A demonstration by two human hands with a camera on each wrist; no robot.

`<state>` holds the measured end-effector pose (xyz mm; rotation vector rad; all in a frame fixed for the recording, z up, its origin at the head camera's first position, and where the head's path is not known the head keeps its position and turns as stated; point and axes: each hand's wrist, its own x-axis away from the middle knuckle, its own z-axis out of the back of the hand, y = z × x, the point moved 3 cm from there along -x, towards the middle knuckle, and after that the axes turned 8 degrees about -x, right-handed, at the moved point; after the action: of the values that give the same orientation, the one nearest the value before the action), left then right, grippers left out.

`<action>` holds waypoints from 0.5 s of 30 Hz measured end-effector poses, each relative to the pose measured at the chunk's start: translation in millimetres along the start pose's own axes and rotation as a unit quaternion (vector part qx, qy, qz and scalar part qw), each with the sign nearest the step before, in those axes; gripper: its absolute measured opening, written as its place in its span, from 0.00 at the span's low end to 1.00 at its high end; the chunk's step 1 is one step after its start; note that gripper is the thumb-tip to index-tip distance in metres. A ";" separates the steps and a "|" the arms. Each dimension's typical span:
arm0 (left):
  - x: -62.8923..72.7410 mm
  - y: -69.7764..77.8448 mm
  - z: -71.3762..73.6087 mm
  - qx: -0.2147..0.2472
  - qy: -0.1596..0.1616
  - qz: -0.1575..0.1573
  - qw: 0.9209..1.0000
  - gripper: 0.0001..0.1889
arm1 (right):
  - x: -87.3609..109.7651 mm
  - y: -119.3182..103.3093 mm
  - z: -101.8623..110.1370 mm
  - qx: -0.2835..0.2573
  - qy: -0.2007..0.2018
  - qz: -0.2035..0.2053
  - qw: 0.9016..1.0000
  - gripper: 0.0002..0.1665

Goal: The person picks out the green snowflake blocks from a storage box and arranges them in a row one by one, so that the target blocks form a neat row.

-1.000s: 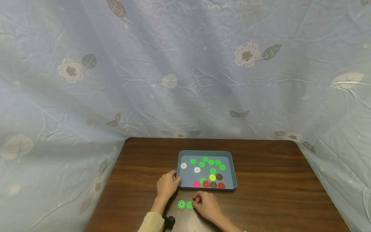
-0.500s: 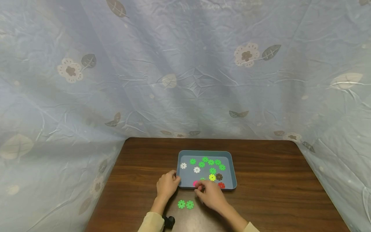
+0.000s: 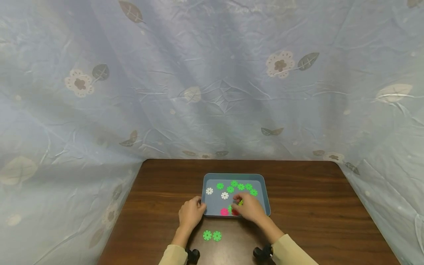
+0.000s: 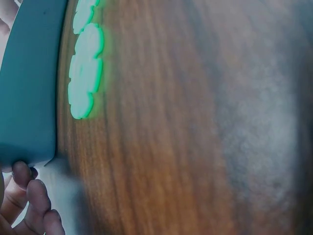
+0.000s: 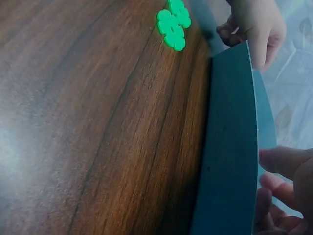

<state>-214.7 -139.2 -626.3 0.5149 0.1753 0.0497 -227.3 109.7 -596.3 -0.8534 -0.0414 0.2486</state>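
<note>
My left hand (image 3: 191, 212) grips the near left corner of a shallow blue-grey tray (image 3: 213, 204), its thumb over the rim. Over the tray's near right part hovers my right hand (image 3: 251, 208), thumb and fingers loosely bent and apart with nothing seen between them. Near its fingertips are a yellow snowflake disc (image 3: 240, 202), a red disc (image 3: 235, 212) and a green disc (image 3: 230, 208). A pink disc (image 3: 224, 212) lies by the near wall. The right hand hides other discs. On the table before the tray, two green snowflake discs (image 3: 216, 236) lie side by side.
Several green discs (image 3: 234, 183) lie toward the tray's back, and a white disc (image 3: 209, 191) and another white disc (image 3: 225, 195) at left. The brown wooden table (image 3: 308, 206) extends around the tray. A patterned curtain (image 3: 212, 92) hangs behind and at both sides.
My right hand has left the right-hand green disc on the table and moved forward and right, over the tray. The left hand stays at the tray's corner.
</note>
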 end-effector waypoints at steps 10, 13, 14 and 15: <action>0.9 0.0 -0.1 0.000 0.005 -0.006 1.000 0.14 | -7.0 2.6 -13.6 0.088 -0.049 -0.003 0.995 0.20; 0.9 -0.1 0.7 0.000 0.007 -0.008 1.000 0.14 | -6.9 2.6 -15.4 0.092 -0.050 -0.012 0.994 0.17; 0.8 -0.2 1.0 0.000 0.008 -0.009 1.000 0.14 | -7.1 2.4 -15.7 0.092 -0.051 -0.014 0.994 0.16; 0.7 -0.3 1.3 -0.001 0.008 -0.009 1.000 0.13 | -7.5 2.4 -16.1 0.092 -0.052 -0.016 0.994 0.15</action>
<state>-213.8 -140.0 -625.5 0.5120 0.1961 0.0375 -232.9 97.6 -608.2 -0.6552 -0.1266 0.2625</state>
